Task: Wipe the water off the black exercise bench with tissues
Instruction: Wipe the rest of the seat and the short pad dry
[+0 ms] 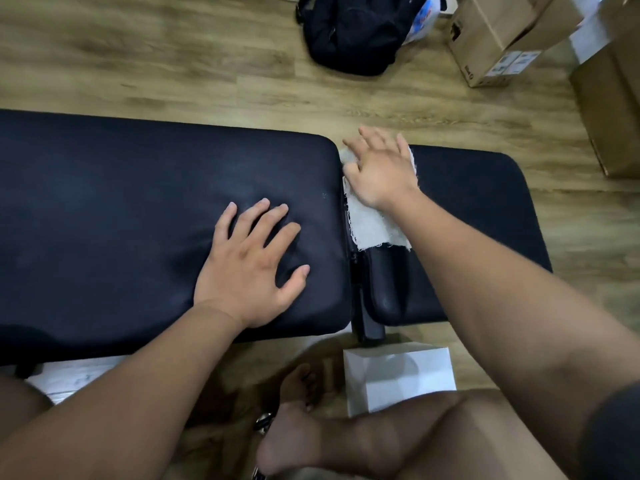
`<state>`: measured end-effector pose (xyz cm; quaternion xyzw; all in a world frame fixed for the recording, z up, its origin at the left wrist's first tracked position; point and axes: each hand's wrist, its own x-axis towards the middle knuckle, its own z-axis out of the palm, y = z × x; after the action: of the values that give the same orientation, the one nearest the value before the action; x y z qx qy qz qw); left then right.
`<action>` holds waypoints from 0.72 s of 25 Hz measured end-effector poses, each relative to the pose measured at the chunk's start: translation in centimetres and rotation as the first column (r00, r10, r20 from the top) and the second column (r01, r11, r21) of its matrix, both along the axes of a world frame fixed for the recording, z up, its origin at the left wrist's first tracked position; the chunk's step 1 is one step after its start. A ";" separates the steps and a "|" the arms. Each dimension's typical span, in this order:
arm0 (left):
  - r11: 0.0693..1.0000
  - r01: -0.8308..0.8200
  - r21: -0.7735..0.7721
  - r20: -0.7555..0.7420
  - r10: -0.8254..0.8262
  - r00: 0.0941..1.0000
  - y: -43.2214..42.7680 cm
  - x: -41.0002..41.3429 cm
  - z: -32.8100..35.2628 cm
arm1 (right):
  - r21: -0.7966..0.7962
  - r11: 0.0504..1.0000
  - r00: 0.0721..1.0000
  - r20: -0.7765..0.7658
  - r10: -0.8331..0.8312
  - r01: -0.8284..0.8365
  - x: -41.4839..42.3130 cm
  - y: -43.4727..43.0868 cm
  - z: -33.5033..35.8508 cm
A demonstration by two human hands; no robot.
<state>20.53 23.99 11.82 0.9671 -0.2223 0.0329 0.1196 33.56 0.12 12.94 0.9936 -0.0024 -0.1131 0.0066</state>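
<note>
White, rough-edged paper tissue [374, 225] lies spread on the black padded worktop [104, 202] of the exercise bench, at the end of its shorter seat pad [485, 209], just beside the gap between the two pads. The right hand [381, 171] presses it flat, fingers [367, 136] straight and splayed, not curled round the paper. Most of the sheet trails back from the fingertips, under the palm and out past the wrist. The left hand [249, 265] rests flat on the longer pad, fingers [273, 216] spread and denting the cushion, well to the left of the right fingertips. No wet patch can be made out on the dark surface. The step in hand looks like wiping along the seam. To do it well, put the palm's weight over the sheet so it travels with the fingers rather than bunching. Overlap the strokes, work toward the pad's edge beyond the fingertips, and let the left hand steady the body.
</note>
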 end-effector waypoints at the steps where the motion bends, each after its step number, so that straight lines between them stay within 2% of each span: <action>1: 1.000 -0.002 -0.001 -0.002 0.002 1.000 0.0 0.0 0.1 | -0.002 1.000 1.000 0.017 -0.001 0.001 -1.4 0.1 0.0; 8: 0.999 -0.001 0.041 -0.026 0.002 1.000 0.0 0.0 0.2 | -0.028 0.998 0.998 0.040 0.057 -0.056 -18.7 -0.1 0.6; 11: 0.999 -0.016 0.031 -0.023 0.016 1.000 0.0 -0.1 0.2 | 0.026 0.995 0.996 0.020 0.092 -0.093 -23.8 -0.6 0.5; 15: 1.000 -0.012 0.021 -0.009 0.013 1.000 -0.1 -0.1 0.0 | 0.007 0.990 0.990 -0.008 0.143 -0.143 -22.1 -1.4 1.0; 18: 1.000 -0.008 0.015 -0.008 0.008 1.000 -0.1 -0.1 0.1 | -0.016 0.997 0.997 -0.018 0.070 -0.070 -16.1 -1.7 1.2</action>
<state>20.40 23.94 11.88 0.9689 -0.2181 0.0281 0.1133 17.41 -1.61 14.11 0.9919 0.0317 -0.1214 0.0188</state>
